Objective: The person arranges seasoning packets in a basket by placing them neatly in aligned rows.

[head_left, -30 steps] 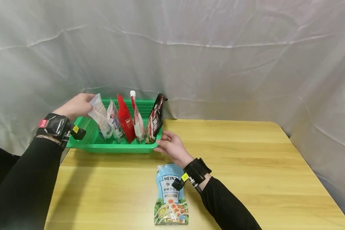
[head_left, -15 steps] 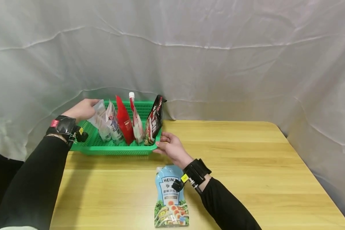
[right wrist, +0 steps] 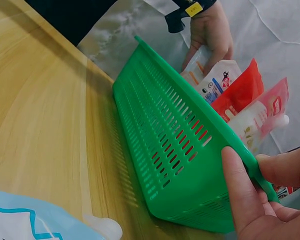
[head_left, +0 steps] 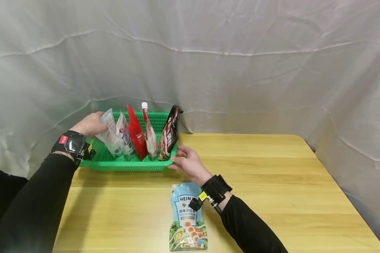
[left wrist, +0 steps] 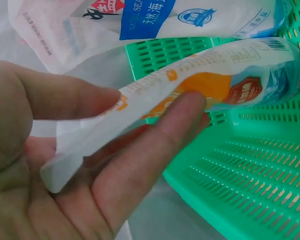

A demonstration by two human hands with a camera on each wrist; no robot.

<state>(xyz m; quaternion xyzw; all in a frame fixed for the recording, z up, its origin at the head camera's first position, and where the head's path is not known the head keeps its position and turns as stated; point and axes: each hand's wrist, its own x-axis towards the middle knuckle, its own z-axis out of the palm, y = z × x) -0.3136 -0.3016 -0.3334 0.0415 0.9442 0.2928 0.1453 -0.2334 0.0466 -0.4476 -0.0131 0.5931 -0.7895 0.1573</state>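
Note:
My left hand (head_left: pixel 90 124) is at the left end of the green basket (head_left: pixel 130 164). It pinches the upper part of a white, orange and teal plastic bag (left wrist: pixel 230 80) between thumb and fingers. The bag's lower end stands inside the basket, leaning. Beside it are a white and blue bag of sea salt (left wrist: pixel 157 20), a red pouch (head_left: pixel 137 135), a white-capped spout pouch (head_left: pixel 151 138) and a black packet (head_left: pixel 170 135). At the right end, my right hand (head_left: pixel 192 163) grips the basket's rim, thumb over one side and fingers on the other.
A light blue Heinz pouch (head_left: pixel 183 228) lies flat on the wooden table (head_left: pixel 272 182), in front of the basket and partly behind the right wrist's camera. Grey cloth (head_left: pixel 240 70) hangs behind the table and along its right side.
My left hand has shifted right and slightly down, bringing the white and orange bag's top nearer the sea salt bag. My right hand stays on the basket's rim.

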